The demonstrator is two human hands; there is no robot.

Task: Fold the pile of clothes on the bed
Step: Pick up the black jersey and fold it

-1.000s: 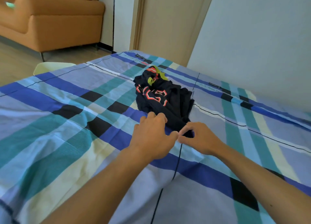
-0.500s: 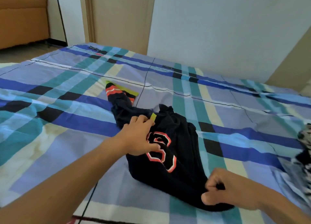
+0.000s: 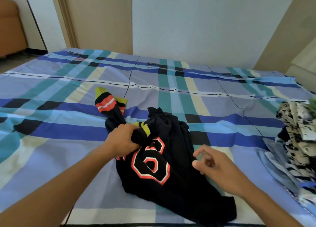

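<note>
Clothes folding is judged barely begun: one black jersey point(image 3: 150, 163) lies crumpled and unfolded on the bed point(image 3: 51, 141), close to its near edge, with a large orange-outlined numeral turned up. Two hands are counted over it. Bunched cloth at the jersey's upper left is gripped by the left hand point(image 3: 122, 141), its fingers wrapped tight round the fabric. The right hand point(image 3: 217, 165) is held just above the jersey's right side, fingers loosely curled and apart, with nothing seen between them, though the hand is blurred. Two striped cuffs are counted: a near cuff point(image 3: 144, 128) touching the left hand, and a far cuff point(image 3: 105, 101) laid out behind it. At the bed's right edge one heap point(image 3: 297, 132) of patterned clothes is seen, unsorted; the garments in it cannot be counted. No folded garment is visible anywhere, so the jersey and the whole heap are judged to be left. Farthest off, at the left, part of one orange sofa point(image 3: 10, 30) is seen.
</note>
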